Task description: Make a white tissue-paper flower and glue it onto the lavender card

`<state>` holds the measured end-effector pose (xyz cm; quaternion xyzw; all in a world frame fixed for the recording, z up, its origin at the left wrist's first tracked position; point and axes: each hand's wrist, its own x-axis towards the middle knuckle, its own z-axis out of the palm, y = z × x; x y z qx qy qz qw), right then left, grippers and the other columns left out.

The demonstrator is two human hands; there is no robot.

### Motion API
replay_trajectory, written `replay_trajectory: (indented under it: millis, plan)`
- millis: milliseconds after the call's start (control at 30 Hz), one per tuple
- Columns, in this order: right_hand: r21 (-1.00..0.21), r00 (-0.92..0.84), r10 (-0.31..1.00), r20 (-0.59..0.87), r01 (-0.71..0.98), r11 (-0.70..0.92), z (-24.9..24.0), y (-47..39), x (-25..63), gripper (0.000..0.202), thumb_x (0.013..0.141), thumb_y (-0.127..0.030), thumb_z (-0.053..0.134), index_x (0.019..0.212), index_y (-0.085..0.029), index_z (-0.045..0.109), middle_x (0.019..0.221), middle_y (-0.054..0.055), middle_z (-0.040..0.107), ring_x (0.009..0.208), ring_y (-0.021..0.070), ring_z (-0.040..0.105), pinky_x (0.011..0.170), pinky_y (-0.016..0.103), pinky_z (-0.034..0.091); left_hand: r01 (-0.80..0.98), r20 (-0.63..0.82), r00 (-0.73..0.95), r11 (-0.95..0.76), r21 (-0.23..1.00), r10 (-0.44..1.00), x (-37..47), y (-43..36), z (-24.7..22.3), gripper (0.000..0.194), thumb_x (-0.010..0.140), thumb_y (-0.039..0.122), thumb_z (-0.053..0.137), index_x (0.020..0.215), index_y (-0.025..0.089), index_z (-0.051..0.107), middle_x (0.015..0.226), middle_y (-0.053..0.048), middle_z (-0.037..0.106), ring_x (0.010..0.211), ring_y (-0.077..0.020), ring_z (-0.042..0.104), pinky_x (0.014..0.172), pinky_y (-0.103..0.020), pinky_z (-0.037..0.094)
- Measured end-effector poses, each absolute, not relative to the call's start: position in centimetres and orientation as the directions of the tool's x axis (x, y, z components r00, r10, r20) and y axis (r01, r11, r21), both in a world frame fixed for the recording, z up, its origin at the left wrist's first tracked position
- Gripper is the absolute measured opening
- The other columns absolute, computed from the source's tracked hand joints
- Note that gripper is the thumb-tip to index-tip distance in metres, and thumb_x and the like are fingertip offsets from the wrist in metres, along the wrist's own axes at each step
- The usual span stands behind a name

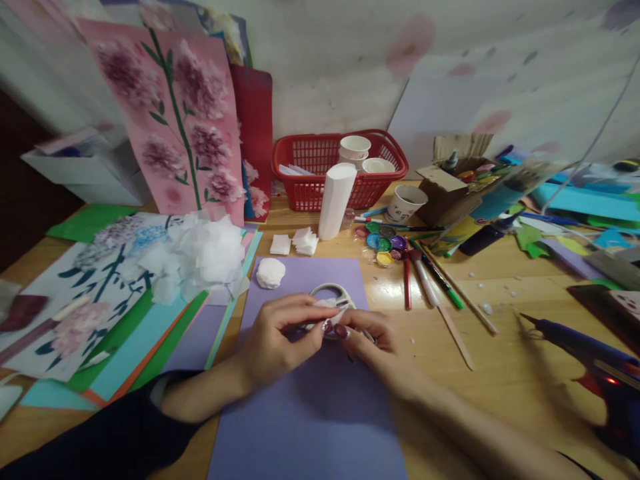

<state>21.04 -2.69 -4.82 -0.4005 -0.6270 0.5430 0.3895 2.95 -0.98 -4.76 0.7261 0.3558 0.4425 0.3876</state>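
My left hand (290, 330) pinches a small piece of white tissue paper (326, 304) between thumb and fingers. My right hand (373, 340) meets it fingertip to fingertip and is closed on the same piece. Just behind and beneath the fingers are scissors (345, 291) with pale grey handles; the blades are hidden, and I cannot tell whether they rest on the sheet or touch my right hand. Both hands are over a purple sheet of paper (310, 427). A round white tissue bundle (271, 273) sits on its upper left corner, with small stacks of white squares (305, 241) beyond it.
A white paper roll (337, 201) stands before a red basket (305, 190) holding cups. To the right are paint pots (384, 243), brushes (424, 280) and a glue gun (595, 360) with a lit red light. Crumpled tissue (213, 250) and coloured sheets lie left.
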Motion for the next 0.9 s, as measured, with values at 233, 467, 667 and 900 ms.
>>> replay_trajectory:
  millis: [233,467,667,900]
  plan:
    - [-0.993,-0.378,0.925,0.046,0.084,0.083,-5.44,-2.75,21.16,0.026,0.091,-0.033,0.053,0.072,-0.018,0.064,0.059,-0.004,0.048,0.056,0.0101,0.041,0.055,0.023,0.033,0.168,0.342,0.361,-0.421,0.891,0.868,2.97,-0.94,-4.75,0.022,0.08,0.011,0.059,0.093,0.013,0.077,0.087,-0.009,0.075,0.078,-0.0162,0.071,0.066,-0.021,0.057]
    - [-0.993,-0.381,0.923,0.06,0.073,0.095,-5.21,-2.73,21.08,0.025,0.09,-0.031,0.053,0.071,-0.018,0.063,0.057,-0.005,0.045,0.054,0.0098,0.039,0.055,0.023,0.033,0.17,0.318,0.371,-0.401,0.9,0.872,2.85,-0.94,-4.81,0.023,0.081,0.012,0.058,0.094,0.013,0.077,0.086,-0.009,0.074,0.077,-0.0166,0.07,0.064,-0.022,0.057]
    - [-0.989,-0.382,0.921,0.077,0.091,0.12,-5.21,-2.74,21.16,0.025,0.09,-0.031,0.053,0.073,-0.019,0.065,0.058,-0.005,0.046,0.055,0.0097,0.04,0.056,0.023,0.034,0.167,0.308,0.375,-0.391,0.905,0.874,2.77,-1.05,-5.0,0.023,0.082,0.013,0.058,0.095,0.012,0.077,0.088,-0.01,0.074,0.079,-0.0167,0.07,0.066,-0.022,0.057]
    - [-0.977,-0.398,0.911,0.103,0.134,0.168,-5.13,-2.73,21.17,0.027,0.092,-0.032,0.05,0.075,-0.016,0.065,0.058,-0.004,0.047,0.055,0.0094,0.041,0.057,0.022,0.037,0.143,0.245,0.365,-0.314,0.938,0.898,2.91,-1.03,-5.16,0.02,0.08,0.016,0.063,0.094,0.013,0.076,0.092,-0.01,0.074,0.084,-0.0173,0.071,0.071,-0.022,0.058]
